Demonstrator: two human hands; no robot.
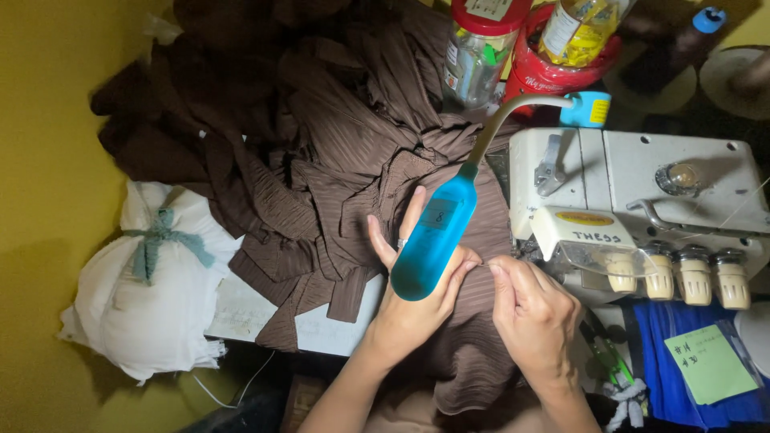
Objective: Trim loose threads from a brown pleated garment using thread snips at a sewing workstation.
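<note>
left hand flat on brown cloth | right hand pinches its edge | sewing machine just right, nearer right hand

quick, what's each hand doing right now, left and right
Left hand: fingers spread open, resting flat on the brown pleated fabric, partly behind the blue lamp head.
Right hand: fingertips pinched shut on the fabric's edge.

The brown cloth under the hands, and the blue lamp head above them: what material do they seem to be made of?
The brown cloth looks like a thin woven or knit fabric, matte, with fine ribbed lines and soft folds. The blue lamp head looks like smooth plastic: glossy, evenly coloured, with rounded edges. Its grey neck may be flexible metal or rubber; I cannot tell which.
</note>
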